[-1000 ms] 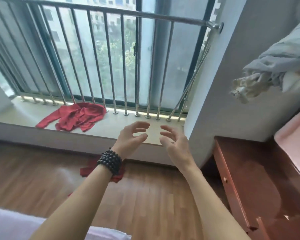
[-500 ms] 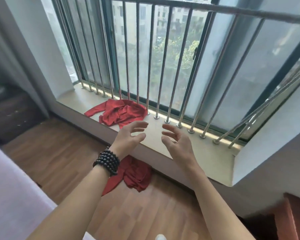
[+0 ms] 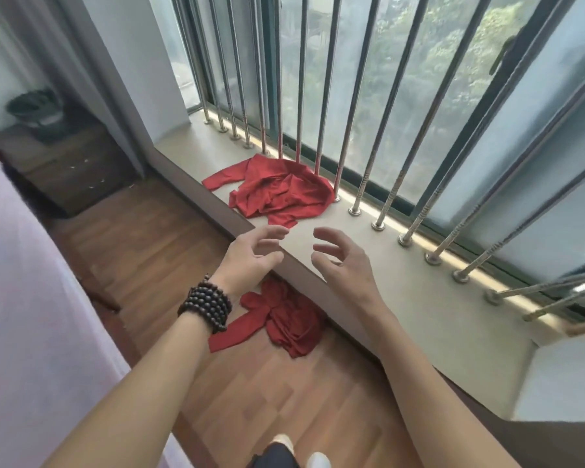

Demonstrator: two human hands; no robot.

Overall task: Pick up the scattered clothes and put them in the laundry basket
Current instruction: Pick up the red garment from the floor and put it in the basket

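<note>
Left hand: the left hand is held out in the air above the inner edge of the window sill, fingers spread and curled, palm turned toward the other hand, holding nothing.
Left wrist: a dark bead bracelet is wound several times around it.
Right hand: the right hand is raised over the sill, fingers spread wide and curled, empty.
Hand spacing: the two hands face each other with a clear gap between the fingertips.
Red garment on sill: the red garment on the sill lies crumpled against the feet of the metal window bars, toward the sill's far end, one sleeve stretched out toward the inner edge. It lies beyond both hands; its nearest edge is just ahead of the left fingertips, not touching.
Red garment on floor: the red garment on the floor lies bunched on the wooden floor, against the base of the sill wall, below and between the two forearms, apart from both hands.
Laundry basket: cannot tell its location.
</note>
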